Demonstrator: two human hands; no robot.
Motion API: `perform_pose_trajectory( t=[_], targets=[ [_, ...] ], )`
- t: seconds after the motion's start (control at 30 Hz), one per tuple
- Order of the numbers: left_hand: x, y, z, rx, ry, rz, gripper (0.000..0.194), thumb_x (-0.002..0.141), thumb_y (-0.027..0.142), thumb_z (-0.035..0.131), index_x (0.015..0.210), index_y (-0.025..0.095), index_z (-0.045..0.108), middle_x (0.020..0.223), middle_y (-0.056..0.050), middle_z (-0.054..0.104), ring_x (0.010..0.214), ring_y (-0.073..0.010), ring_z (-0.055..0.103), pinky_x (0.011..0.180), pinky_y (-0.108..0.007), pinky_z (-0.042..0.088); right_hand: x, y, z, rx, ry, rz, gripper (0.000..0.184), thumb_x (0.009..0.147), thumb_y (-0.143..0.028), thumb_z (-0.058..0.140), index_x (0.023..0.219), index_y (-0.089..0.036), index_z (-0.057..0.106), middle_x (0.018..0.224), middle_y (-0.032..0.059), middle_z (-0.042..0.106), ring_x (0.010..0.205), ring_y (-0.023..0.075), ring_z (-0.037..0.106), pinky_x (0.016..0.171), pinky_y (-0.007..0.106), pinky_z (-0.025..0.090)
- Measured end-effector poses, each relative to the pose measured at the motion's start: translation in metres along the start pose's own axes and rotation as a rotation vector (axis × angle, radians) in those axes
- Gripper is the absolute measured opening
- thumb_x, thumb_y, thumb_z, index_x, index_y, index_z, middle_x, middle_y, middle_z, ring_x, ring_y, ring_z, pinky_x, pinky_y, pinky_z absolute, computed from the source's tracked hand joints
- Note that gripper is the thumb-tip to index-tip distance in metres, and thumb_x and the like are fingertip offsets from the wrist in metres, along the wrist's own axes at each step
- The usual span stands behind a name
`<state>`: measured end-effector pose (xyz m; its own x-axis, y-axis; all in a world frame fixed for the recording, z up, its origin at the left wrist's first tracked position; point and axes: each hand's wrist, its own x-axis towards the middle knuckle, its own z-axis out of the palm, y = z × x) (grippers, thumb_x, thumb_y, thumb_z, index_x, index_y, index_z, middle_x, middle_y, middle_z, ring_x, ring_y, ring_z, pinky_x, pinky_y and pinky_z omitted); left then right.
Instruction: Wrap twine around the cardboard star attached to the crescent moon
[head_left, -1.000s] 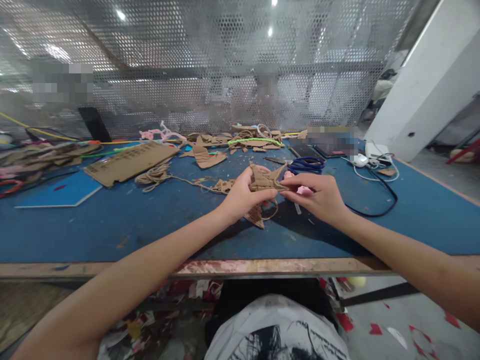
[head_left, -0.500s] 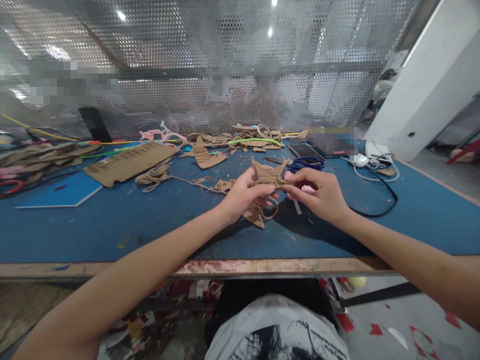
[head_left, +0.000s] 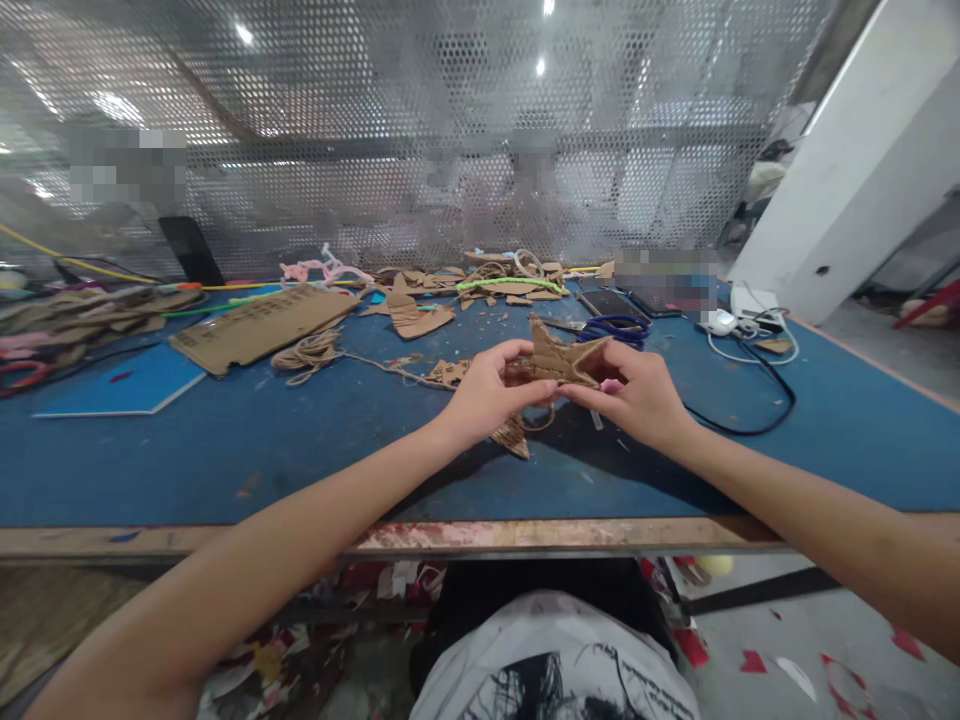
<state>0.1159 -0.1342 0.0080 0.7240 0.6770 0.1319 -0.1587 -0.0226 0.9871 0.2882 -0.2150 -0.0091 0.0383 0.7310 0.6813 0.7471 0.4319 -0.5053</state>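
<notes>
Both hands grip a brown cardboard star (head_left: 562,362) above the blue table mat, its points sticking up and out between them. My left hand (head_left: 495,390) pinches its left side, thumb along the lower edge. On the other side my right hand (head_left: 634,392) has thumb and fingers closed on the right part. Below the left hand, a textured cardboard piece (head_left: 513,437) lies partly hidden, with a loop of cord (head_left: 541,424) beside it. A small pink thing (head_left: 611,386) shows behind the right fingers. Blue-handled scissors (head_left: 611,328) lie just beyond the hands.
A cardboard sheet (head_left: 262,325), a bundle of twine (head_left: 306,357) and a blue board (head_left: 124,385) lie at left. Cardboard scraps (head_left: 420,315) line the back beneath a perforated metal screen (head_left: 450,150). Phones (head_left: 611,303), a white charger (head_left: 721,321) and a black cable (head_left: 787,400) are at right.
The cardboard star has been turned and raised slightly, with one point now upward. My right hand has shifted a little left and closer to my left hand.
</notes>
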Motion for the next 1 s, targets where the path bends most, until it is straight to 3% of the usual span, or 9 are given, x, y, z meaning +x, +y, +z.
perform_pose_trajectory(
  t=[0.4,0.5,0.6,0.77,0.83,0.9,1.0],
  targets=[
    [-0.001,0.000,-0.002,0.052,-0.023,-0.013,0.044,0.059,0.025,0.081,0.093,0.015,0.055,0.082,-0.002,0.070,0.065,-0.0126,0.066,0.069,-0.028,0.055,0.001,-0.001,-0.003,-0.173,-0.011,-0.139,0.038,0.086,-0.049,0.057,0.067,-0.016,0.057,0.055,-0.0018,0.053,0.049,0.0086,0.043,0.048,0.021,0.033],
    [0.000,0.001,-0.001,0.046,-0.030,-0.021,0.043,0.062,0.035,0.080,0.093,0.016,0.057,0.085,-0.003,0.069,0.069,-0.0146,0.066,0.067,-0.028,0.055,0.002,0.000,-0.005,-0.213,-0.021,-0.155,0.039,0.088,-0.050,0.054,0.067,-0.017,0.058,0.055,-0.0016,0.053,0.050,0.0096,0.044,0.050,0.022,0.034],
    [0.002,0.002,-0.002,0.035,0.028,-0.002,0.038,0.073,0.050,0.068,0.091,0.017,0.061,0.081,-0.002,0.067,0.070,-0.0150,0.064,0.059,-0.024,0.052,0.005,0.002,-0.007,-0.227,-0.068,-0.159,0.034,0.088,-0.048,0.055,0.073,-0.019,0.061,0.060,0.0001,0.058,0.053,0.0118,0.049,0.054,0.024,0.038],
    [0.006,0.006,-0.010,0.163,0.079,0.080,0.031,0.064,0.029,0.079,0.090,0.017,0.069,0.065,0.003,0.062,0.056,-0.0077,0.054,0.054,-0.019,0.044,0.005,0.007,-0.004,-0.244,-0.196,-0.229,0.021,0.087,-0.040,0.058,0.079,-0.022,0.062,0.075,0.0055,0.066,0.072,0.0192,0.059,0.067,0.030,0.045],
    [0.009,0.007,-0.015,0.160,0.072,0.069,0.026,0.061,0.027,0.080,0.083,0.016,0.069,0.061,0.003,0.061,0.052,-0.0072,0.052,0.052,-0.019,0.042,0.005,0.008,-0.004,-0.245,-0.166,-0.214,0.018,0.087,-0.037,0.058,0.093,-0.021,0.062,0.087,0.0082,0.068,0.081,0.0217,0.061,0.073,0.033,0.047],
    [0.011,0.009,-0.020,0.101,0.093,0.057,0.025,0.060,0.026,0.081,0.077,0.015,0.066,0.061,0.002,0.062,0.052,-0.0076,0.054,0.051,-0.019,0.042,0.006,0.009,-0.005,-0.234,-0.096,-0.180,0.027,0.087,-0.036,0.058,0.108,-0.019,0.059,0.098,0.0106,0.067,0.088,0.0234,0.061,0.078,0.036,0.048],
    [0.013,0.012,-0.024,-0.022,0.167,0.044,0.037,0.055,0.020,0.083,0.086,0.017,0.062,0.068,0.003,0.064,0.058,-0.0087,0.059,0.055,-0.020,0.047,0.011,0.013,-0.011,-0.232,-0.017,-0.135,0.033,0.087,-0.037,0.057,0.113,-0.017,0.056,0.101,0.0115,0.065,0.092,0.0239,0.060,0.082,0.037,0.048]
  ],
)
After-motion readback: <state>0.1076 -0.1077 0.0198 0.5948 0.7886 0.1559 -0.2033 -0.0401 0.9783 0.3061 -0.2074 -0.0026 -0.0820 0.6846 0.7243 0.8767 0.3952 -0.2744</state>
